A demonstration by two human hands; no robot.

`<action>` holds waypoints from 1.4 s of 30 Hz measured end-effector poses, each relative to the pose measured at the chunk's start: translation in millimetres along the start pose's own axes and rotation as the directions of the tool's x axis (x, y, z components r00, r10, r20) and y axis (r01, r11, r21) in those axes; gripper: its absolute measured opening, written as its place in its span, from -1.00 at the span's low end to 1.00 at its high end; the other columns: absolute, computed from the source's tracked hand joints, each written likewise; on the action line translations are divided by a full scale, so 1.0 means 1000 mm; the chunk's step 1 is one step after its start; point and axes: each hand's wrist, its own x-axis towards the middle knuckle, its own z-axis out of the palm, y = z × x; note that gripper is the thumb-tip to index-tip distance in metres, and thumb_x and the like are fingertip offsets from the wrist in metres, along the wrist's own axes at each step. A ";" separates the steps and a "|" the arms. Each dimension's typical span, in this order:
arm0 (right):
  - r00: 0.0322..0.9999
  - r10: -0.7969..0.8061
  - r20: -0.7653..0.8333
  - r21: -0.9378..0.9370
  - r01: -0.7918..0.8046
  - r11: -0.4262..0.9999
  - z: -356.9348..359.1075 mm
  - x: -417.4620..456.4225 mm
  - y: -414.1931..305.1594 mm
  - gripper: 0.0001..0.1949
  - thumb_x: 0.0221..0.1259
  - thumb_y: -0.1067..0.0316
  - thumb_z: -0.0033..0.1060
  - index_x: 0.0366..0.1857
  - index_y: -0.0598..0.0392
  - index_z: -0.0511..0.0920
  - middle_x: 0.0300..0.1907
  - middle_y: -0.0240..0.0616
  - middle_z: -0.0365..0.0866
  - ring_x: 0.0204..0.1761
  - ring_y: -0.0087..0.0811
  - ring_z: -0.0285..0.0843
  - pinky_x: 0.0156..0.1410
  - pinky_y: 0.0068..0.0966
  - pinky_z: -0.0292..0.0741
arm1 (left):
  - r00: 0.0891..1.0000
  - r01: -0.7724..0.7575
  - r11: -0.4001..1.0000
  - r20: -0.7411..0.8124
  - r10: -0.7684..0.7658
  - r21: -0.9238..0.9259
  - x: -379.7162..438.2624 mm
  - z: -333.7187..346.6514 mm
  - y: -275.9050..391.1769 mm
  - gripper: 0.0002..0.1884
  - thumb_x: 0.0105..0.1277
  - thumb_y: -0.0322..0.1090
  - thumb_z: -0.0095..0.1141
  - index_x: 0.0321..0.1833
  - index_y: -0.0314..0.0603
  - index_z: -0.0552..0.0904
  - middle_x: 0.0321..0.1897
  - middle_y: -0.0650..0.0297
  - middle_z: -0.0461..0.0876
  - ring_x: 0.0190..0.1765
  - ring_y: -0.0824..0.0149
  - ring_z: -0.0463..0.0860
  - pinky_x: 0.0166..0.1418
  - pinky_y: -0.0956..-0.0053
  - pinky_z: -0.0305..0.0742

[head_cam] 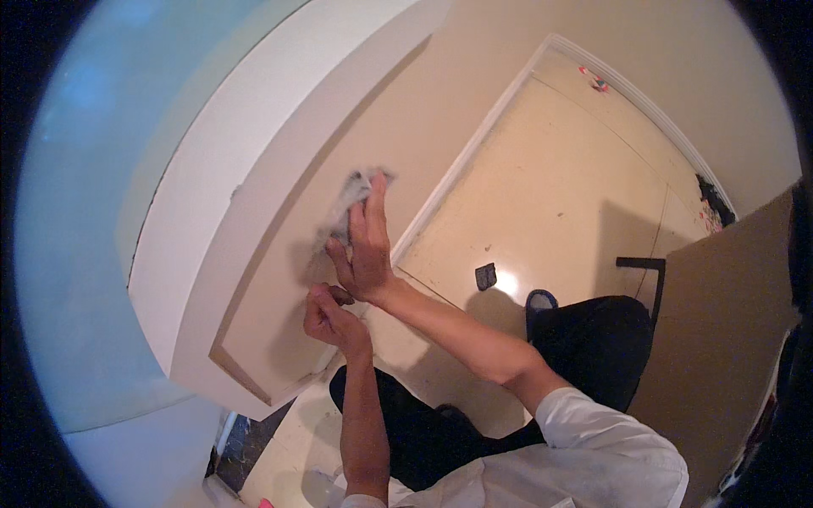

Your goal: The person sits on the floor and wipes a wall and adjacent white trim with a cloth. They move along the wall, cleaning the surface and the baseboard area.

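Note:
My right hand (pixel 365 254) lies against the beige wall recess (pixel 279 267), its index finger stretched out and its thumb apart. Beneath and beside its fingers is a rumpled-looking grey patch (pixel 342 213); whether this is thin cloth, film or a smear cannot be told. Just below, near the right wrist, my left hand (pixel 333 320) is curled with its fingers closed on a small dark piece (pixel 341 295), partly hidden and of unclear kind. Both hands cast shadows on the recess surface.
A white ledge (pixel 222 159) curves above the recess. White baseboard (pixel 470 152) borders the pale floor (pixel 540 165), where a dark, square-like piece (pixel 486 277) lies near my slippered foot (pixel 542 301). At right stand a brown panel (pixel 724 305) and a black metal bracket-like bar (pixel 658 286).

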 end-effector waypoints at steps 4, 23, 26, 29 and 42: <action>0.985 -0.078 -0.156 0.021 0.082 0.996 -0.013 0.059 0.010 -0.38 0.42 0.23 0.01 0.42 0.38 0.13 0.57 0.31 -0.21 0.56 0.35 -0.19 0.61 -0.06 -0.04 | 0.998 0.048 0.997 -0.036 -0.050 -0.063 -0.013 0.005 -0.016 -0.51 0.58 -0.16 -0.08 -0.58 -0.27 0.44 -0.68 0.32 0.47 -0.55 0.50 0.39 -0.45 0.52 0.26; 0.993 0.017 -0.114 -0.031 -0.021 0.999 0.000 0.024 0.062 -0.36 0.43 0.37 -0.08 0.53 0.30 0.00 0.59 0.27 -0.27 0.61 0.26 -0.37 0.63 0.01 -0.22 | 0.968 0.144 0.981 0.186 -0.167 0.130 -0.032 -0.018 -0.026 -0.51 0.57 -0.13 -0.03 -0.56 -0.29 0.48 -0.69 0.34 0.44 -0.57 0.51 0.40 -0.48 0.52 0.30; 0.968 0.186 -0.168 -0.050 -0.197 0.979 -0.004 0.037 0.107 -0.39 0.51 0.34 -0.27 0.55 0.27 -0.09 0.60 0.21 -0.27 0.64 0.13 -0.40 0.66 -0.14 -0.26 | 0.956 0.171 0.984 0.231 -0.179 0.053 -0.033 -0.016 -0.032 -0.54 0.54 -0.17 0.03 -0.55 -0.31 0.51 -0.67 0.30 0.50 -0.55 0.52 0.44 -0.45 0.53 0.37; 0.905 0.379 -0.193 0.014 -0.383 0.924 -0.006 0.022 0.154 -0.40 0.54 0.27 -0.30 0.55 0.26 -0.09 0.61 0.17 -0.29 0.64 0.06 -0.39 0.68 -0.20 -0.30 | 0.919 0.132 0.977 0.349 -0.184 0.169 -0.032 -0.020 -0.040 -0.65 0.50 -0.22 0.08 -0.42 -0.32 0.61 -0.57 0.29 0.59 -0.49 0.52 0.50 -0.41 0.56 0.43; 0.843 0.532 -0.071 0.067 -0.529 0.846 0.000 -0.011 0.105 -0.41 0.59 0.17 -0.35 0.56 0.22 -0.09 0.63 0.04 -0.24 0.66 -0.07 -0.35 0.68 -0.28 -0.27 | 0.942 0.169 0.985 0.297 -0.157 -0.015 -0.011 -0.015 -0.070 -0.71 0.49 -0.29 0.07 0.14 -0.32 0.56 -0.12 0.16 0.71 -0.14 0.40 0.67 -0.17 0.56 0.52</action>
